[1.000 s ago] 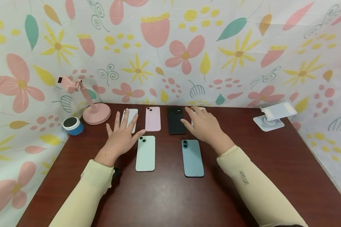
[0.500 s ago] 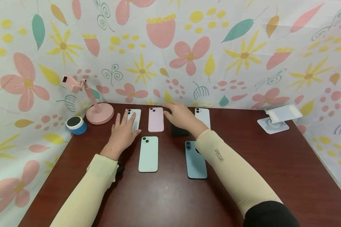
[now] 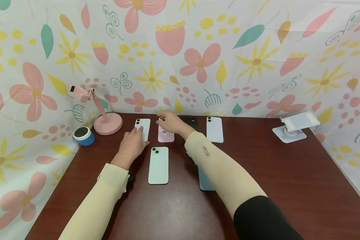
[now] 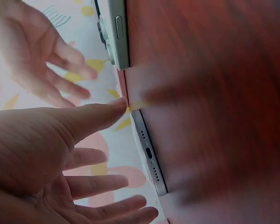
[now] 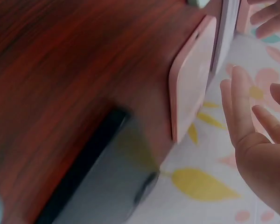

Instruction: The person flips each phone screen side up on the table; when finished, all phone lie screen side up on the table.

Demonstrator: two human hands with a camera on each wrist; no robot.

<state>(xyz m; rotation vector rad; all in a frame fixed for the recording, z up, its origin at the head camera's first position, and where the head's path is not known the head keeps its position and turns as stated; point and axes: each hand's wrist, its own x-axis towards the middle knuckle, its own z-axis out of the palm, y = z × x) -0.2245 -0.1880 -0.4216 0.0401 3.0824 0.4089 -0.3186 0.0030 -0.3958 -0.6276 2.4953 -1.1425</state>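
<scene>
In the head view my left hand point(image 3: 132, 146) hovers over a white phone point(image 3: 146, 130) at the back left, its fingers overlapping the phone. The left wrist view shows that hand's fingers spread, above the phone's port edge point(image 4: 148, 151). My right hand point(image 3: 173, 126) reaches across over a pink phone point(image 3: 167, 138), covering part of its upper half. In the right wrist view its fingers point(image 5: 241, 107) are loosely extended above the pink phone point(image 5: 193, 77). Behind the right wrist lies a black phone point(image 3: 192, 121), partly hidden. Neither hand holds anything.
A second white phone point(image 3: 215, 130) lies at the back right. Nearer me are a pale green phone point(image 3: 158, 166) and a blue phone point(image 3: 206, 181), mostly under my right sleeve. A pink stand point(image 3: 108, 124), a blue jar point(image 3: 84, 136) and a white stand point(image 3: 298, 121) flank them.
My right hand has moved left, from the right-hand white phone across the black phone to the pink one. My left hand stays by its white phone, its fingers now less spread.
</scene>
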